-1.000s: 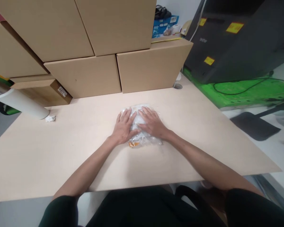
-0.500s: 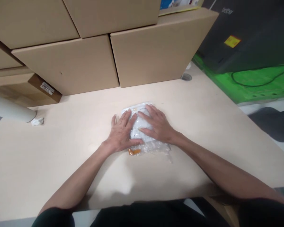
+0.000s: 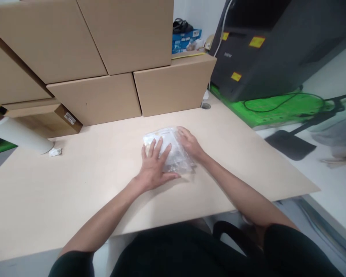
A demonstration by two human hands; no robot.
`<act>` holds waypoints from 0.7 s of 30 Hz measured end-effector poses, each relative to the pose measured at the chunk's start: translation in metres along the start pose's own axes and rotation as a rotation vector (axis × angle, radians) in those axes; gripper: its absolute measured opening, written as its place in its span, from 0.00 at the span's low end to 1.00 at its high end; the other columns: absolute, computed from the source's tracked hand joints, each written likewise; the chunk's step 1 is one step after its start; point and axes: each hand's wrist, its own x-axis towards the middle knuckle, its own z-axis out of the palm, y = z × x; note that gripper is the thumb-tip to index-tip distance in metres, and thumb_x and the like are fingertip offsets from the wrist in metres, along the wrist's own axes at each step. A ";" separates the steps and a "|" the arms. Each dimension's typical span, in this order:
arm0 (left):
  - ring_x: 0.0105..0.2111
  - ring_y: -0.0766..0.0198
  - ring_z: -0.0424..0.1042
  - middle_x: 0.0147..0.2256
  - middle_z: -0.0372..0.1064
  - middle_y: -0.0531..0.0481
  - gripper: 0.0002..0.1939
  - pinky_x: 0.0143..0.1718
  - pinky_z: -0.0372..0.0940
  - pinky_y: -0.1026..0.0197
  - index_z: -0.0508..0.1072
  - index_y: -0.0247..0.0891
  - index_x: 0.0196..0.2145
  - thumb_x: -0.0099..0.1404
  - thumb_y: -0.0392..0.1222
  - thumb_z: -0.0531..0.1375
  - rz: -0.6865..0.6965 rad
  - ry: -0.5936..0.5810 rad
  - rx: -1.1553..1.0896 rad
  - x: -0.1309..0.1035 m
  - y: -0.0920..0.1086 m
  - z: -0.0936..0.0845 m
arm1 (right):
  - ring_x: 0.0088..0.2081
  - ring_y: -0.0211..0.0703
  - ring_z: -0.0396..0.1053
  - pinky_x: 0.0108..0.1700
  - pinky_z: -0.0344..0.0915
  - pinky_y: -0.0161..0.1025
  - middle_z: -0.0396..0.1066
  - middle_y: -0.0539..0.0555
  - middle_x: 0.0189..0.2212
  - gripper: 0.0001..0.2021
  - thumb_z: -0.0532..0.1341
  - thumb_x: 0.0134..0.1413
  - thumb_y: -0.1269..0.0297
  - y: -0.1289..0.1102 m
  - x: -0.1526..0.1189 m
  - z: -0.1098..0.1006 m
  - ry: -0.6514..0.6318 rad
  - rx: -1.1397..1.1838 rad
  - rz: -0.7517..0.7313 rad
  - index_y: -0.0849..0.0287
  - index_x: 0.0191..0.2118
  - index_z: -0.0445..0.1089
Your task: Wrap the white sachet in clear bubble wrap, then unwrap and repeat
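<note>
A flat white package in clear bubble wrap [image 3: 174, 148] lies on the pale wooden table [image 3: 103, 184] in front of me. My left hand [image 3: 154, 165] rests on its left part, fingers spread and thumb stretched along the near edge. At the package's right side, my right hand [image 3: 188, 142] has its fingers curled on the wrap's edge; the fingertips are partly hidden. Loose clear film sticks out at the near right corner.
Cardboard boxes [image 3: 171, 90] are stacked along the table's back. A white roll [image 3: 24, 134] and crumpled paper [image 3: 55, 152] are at the left. A dark Brother machine [image 3: 256, 50] stands on a green base [image 3: 265, 109] beyond the right edge.
My right hand has gone from lying flat on the package to curling at its right edge. The orange tape at the near left corner no longer shows. The camera view has shifted.
</note>
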 end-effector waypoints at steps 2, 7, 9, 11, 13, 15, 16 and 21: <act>0.70 0.29 0.33 0.72 0.34 0.31 0.57 0.62 0.31 0.22 0.49 0.41 0.71 0.54 0.72 0.63 0.010 -0.041 0.010 -0.001 0.007 0.003 | 0.63 0.56 0.62 0.63 0.58 0.53 0.62 0.63 0.64 0.34 0.58 0.57 0.42 0.003 -0.002 -0.002 0.123 0.089 0.138 0.57 0.63 0.63; 0.70 0.32 0.38 0.71 0.43 0.38 0.31 0.61 0.39 0.22 0.59 0.47 0.68 0.70 0.49 0.58 -0.006 -0.081 0.024 -0.001 0.006 0.013 | 0.55 0.52 0.68 0.59 0.62 0.49 0.69 0.63 0.56 0.29 0.62 0.50 0.49 0.008 -0.006 -0.002 0.164 0.213 0.273 0.58 0.56 0.66; 0.71 0.34 0.38 0.71 0.46 0.41 0.25 0.62 0.40 0.23 0.61 0.49 0.66 0.73 0.42 0.53 -0.016 -0.058 -0.003 -0.003 0.003 0.016 | 0.52 0.51 0.69 0.56 0.63 0.49 0.71 0.62 0.53 0.25 0.61 0.50 0.50 0.007 -0.006 -0.004 0.227 0.156 0.231 0.57 0.53 0.68; 0.71 0.38 0.39 0.71 0.47 0.43 0.24 0.63 0.40 0.24 0.62 0.49 0.66 0.74 0.41 0.52 -0.028 -0.024 -0.063 -0.006 0.000 0.017 | 0.46 0.51 0.70 0.52 0.65 0.49 0.73 0.60 0.47 0.21 0.61 0.48 0.52 0.004 -0.008 -0.009 0.257 0.031 0.161 0.57 0.46 0.70; 0.71 0.43 0.39 0.70 0.49 0.44 0.23 0.65 0.38 0.27 0.62 0.50 0.65 0.75 0.42 0.50 -0.050 0.025 -0.152 -0.008 -0.002 0.017 | 0.39 0.48 0.69 0.47 0.66 0.47 0.74 0.57 0.40 0.15 0.61 0.48 0.53 0.000 -0.011 -0.014 0.212 -0.055 0.097 0.56 0.39 0.70; 0.71 0.47 0.41 0.70 0.51 0.45 0.22 0.67 0.37 0.30 0.62 0.50 0.65 0.76 0.43 0.48 -0.079 0.084 -0.266 -0.010 -0.004 0.015 | 0.34 0.45 0.67 0.41 0.64 0.43 0.72 0.54 0.33 0.11 0.60 0.49 0.53 -0.006 -0.015 -0.019 0.144 -0.076 0.049 0.56 0.32 0.69; 0.71 0.49 0.42 0.69 0.52 0.46 0.22 0.67 0.37 0.31 0.63 0.50 0.65 0.76 0.45 0.47 -0.093 0.119 -0.326 -0.010 -0.004 0.013 | 0.32 0.44 0.66 0.39 0.63 0.41 0.71 0.52 0.30 0.11 0.60 0.50 0.52 -0.008 -0.016 -0.022 0.111 -0.080 0.032 0.55 0.30 0.68; 0.70 0.53 0.48 0.68 0.56 0.48 0.23 0.69 0.40 0.36 0.65 0.51 0.64 0.77 0.51 0.45 -0.084 0.295 -0.555 -0.009 -0.003 0.008 | 0.26 0.40 0.59 0.30 0.55 0.38 0.63 0.49 0.20 0.18 0.58 0.53 0.49 -0.020 -0.022 -0.028 -0.130 0.029 0.042 0.56 0.21 0.64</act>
